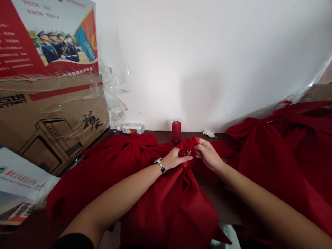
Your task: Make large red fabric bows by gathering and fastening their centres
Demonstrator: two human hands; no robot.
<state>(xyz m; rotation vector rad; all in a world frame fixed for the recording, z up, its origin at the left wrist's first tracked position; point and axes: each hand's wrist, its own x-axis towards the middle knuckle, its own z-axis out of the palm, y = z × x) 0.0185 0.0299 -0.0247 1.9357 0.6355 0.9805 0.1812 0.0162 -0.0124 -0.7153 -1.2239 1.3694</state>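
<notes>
The left hand (pixel 176 158) and the right hand (pixel 209 155) met at the gathered neck of a red bundle (pixel 181 204) of cloth; the bundle lay on a dark table (pixel 163 137), its lower part spreading toward the person and over the table's near edge. The left fingers (pixel 181 159) were closed, pinching the cloth from the left; the right fingers (pixel 201 147) curled over the top of the neck and gripped it from the right. A small metal fitting (pixel 188 152) showed between the hands, on the cloth; what kind, it was too small to tell. A watch (pixel 160 165) with a dark strap circled the left wrist.

Just beyond the hands stood a red thread cone (pixel 176 131), upright on the table; a white bottle (pixel 131 128) lay on its side further left, and a crumpled white rag (pixel 209 133) sat to the right. More red cloth (pixel 121 152) spread left of the bundle, touching it; a large red heap (pixel 275 162) filled the right side. On the left leaned a cardboard box (pixel 52 117) wrapped in clear plastic (pixel 112 90), with a poster (pixel 49 34) above it and a leaflet (pixel 20 180) below; behind everything rose a white wall (pixel 207 62).
</notes>
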